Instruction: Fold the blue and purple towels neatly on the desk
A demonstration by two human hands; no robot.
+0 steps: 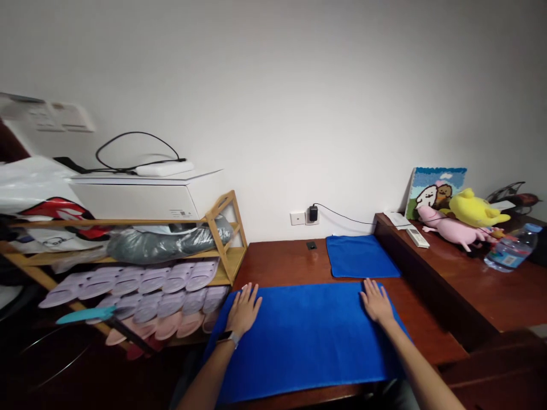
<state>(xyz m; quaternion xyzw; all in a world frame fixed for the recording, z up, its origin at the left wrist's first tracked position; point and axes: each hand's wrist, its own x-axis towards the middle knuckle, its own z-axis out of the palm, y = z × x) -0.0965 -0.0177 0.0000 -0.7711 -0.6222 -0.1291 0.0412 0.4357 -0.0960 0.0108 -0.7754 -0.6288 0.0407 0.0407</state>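
while the large, rectangular blue cloth (301,336) lies spread on the red-brown wooden desk (277,259), left hand (244,308) and right hand (376,303) rest flat near its far corners, grasping nothing; likely smoothing step; next move probably needs a pinched edge.

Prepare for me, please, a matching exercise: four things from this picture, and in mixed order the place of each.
Things:
1. large blue cloth
2. small blue cloth
3. black plug
4. purple slippers

Places:
A. in the wall socket
B. on the wooden rack
C. under the left hand and right hand
D. on the table, beyond the hands

Pairs: 1-C, 2-D, 3-A, 4-B
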